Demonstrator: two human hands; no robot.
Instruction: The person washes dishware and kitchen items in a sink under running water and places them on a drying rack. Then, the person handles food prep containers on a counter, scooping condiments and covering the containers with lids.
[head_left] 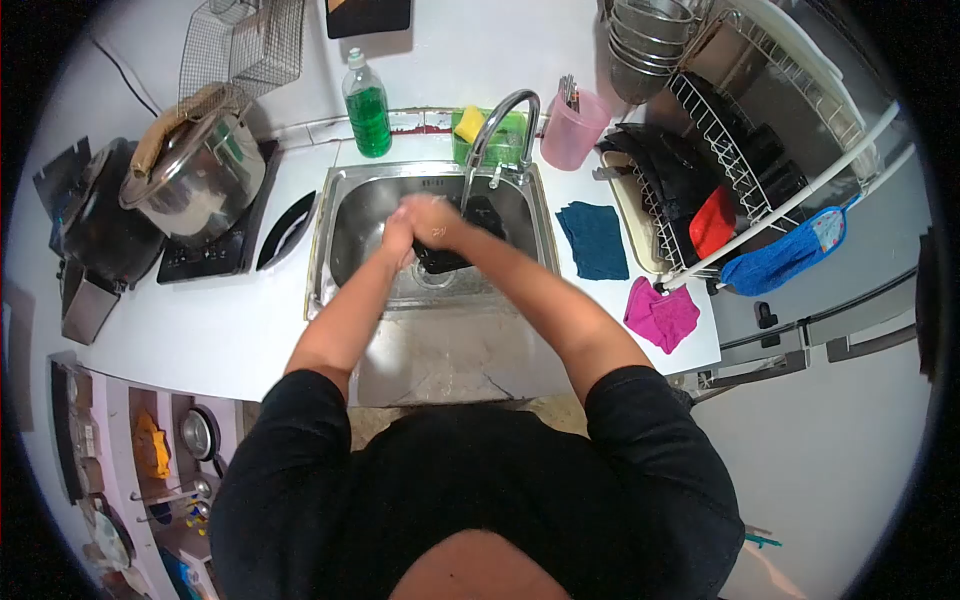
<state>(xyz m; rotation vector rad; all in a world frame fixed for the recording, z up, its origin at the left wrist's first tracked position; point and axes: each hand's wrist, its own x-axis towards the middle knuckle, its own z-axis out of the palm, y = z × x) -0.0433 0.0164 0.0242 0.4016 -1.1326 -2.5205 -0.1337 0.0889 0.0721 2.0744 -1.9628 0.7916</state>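
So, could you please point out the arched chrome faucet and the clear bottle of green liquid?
Arched chrome faucet (520,97), head view, top of neck.
Clear bottle of green liquid (370,118), head view, mid-body.

I'm in a kitchen: a steel sink (355,225) with a curved faucet (497,112) is set into the white desk (190,320) before me. To my left, a steel pot (205,170) sits at a black cooktop (205,262); to my right stands a dish rack (780,197).
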